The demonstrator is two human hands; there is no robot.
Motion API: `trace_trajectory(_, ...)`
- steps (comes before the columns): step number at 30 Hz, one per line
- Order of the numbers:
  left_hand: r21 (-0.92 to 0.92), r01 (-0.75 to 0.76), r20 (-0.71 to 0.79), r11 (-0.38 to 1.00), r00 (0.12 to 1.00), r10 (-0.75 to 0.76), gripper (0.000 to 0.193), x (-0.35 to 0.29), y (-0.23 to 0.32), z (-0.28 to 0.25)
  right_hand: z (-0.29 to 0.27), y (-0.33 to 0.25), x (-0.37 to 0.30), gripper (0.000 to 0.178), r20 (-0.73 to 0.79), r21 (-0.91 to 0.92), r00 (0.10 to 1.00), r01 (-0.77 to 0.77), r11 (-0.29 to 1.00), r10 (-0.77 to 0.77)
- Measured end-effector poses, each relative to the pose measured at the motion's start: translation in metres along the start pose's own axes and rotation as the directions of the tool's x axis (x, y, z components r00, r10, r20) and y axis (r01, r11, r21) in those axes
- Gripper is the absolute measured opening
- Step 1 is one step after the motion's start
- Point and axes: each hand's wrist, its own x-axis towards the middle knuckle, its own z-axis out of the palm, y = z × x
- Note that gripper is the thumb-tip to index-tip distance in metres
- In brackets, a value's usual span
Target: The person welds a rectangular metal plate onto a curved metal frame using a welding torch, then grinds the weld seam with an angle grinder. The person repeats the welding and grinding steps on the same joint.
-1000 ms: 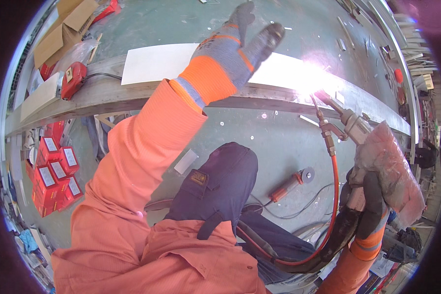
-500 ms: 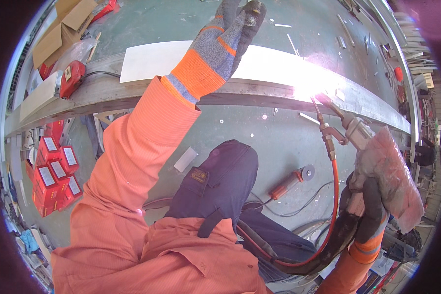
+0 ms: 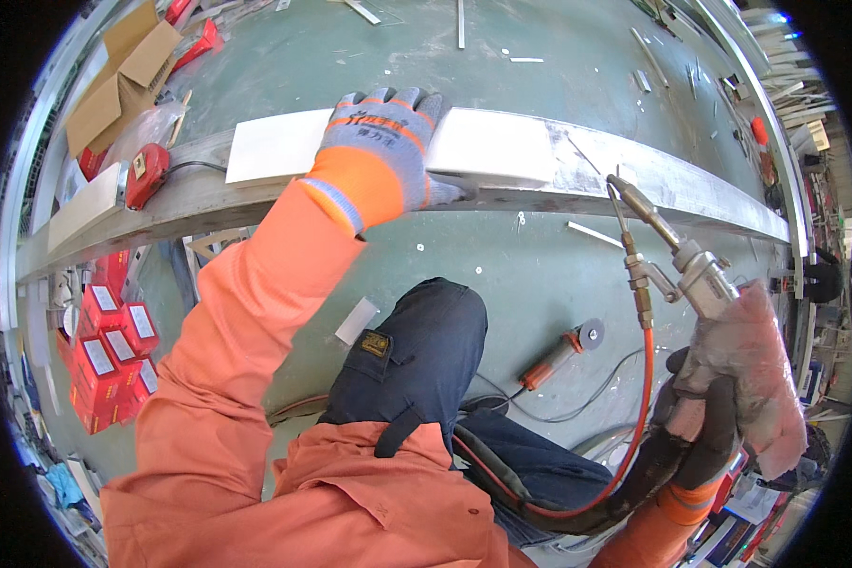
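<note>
My left hand (image 3: 383, 142), in a grey and orange work glove, lies across a white flat strip (image 3: 492, 147) on a long metal beam (image 3: 719, 194). Its fingers bend over the far side and the thumb sits at the near edge, so it grips the strip against the beam. At the right, my gloved right hand (image 3: 710, 440) is closed around the handle of a welding torch (image 3: 705, 279). Clear plastic (image 3: 757, 379) wraps the torch body. A brass fitting with a red hose (image 3: 647, 398) runs alongside. The nozzle hangs just over the beam's near edge, with no glow.
An angle grinder (image 3: 563, 355) lies on the floor below the beam, its cable curling nearby. A red tape measure (image 3: 147, 175) rests on the beam's left end. Red boxes (image 3: 99, 379) are stacked at left; an open cardboard box (image 3: 123, 85) stands beyond the beam.
The bright welding glare at the nozzle has gone out. My left hand has come down from beyond the beam onto the white strip. The right hand still holds the torch, nearly in place.
</note>
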Motion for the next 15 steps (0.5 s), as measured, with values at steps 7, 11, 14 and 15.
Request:
trace_trajectory(7, 0.117, -0.077, -0.241, 0.990, 0.965, 0.103, 0.109, -0.018, -0.002, 0.026, 0.021, 0.040, -0.033, 0.073, -0.013, 0.062, 0.997, -0.077, 0.995, 0.078)
trace_trajectory(11, 0.093, -0.119, -0.279, 0.989, 0.950, 0.140, 0.100, -0.020, -0.001, 0.027, 0.027, 0.057, -0.037, 0.079, -0.036, 0.039, 0.994, -0.104, 0.994, 0.106)
trace_trajectory(14, 0.073, -0.140, -0.301, 0.988, 0.941, 0.155, 0.099, -0.019, -0.004, 0.030, 0.014, 0.060, -0.025, 0.077, 0.038, 0.043, 0.974, -0.226, 0.973, 0.225)
trace_trajectory(15, 0.073, -0.149, -0.318, 0.986, 0.934, 0.164, 0.100, -0.018, -0.005, 0.032, 0.016, 0.058, -0.022, 0.077, 0.054, 0.049, 0.966, -0.256, 0.966, 0.253)
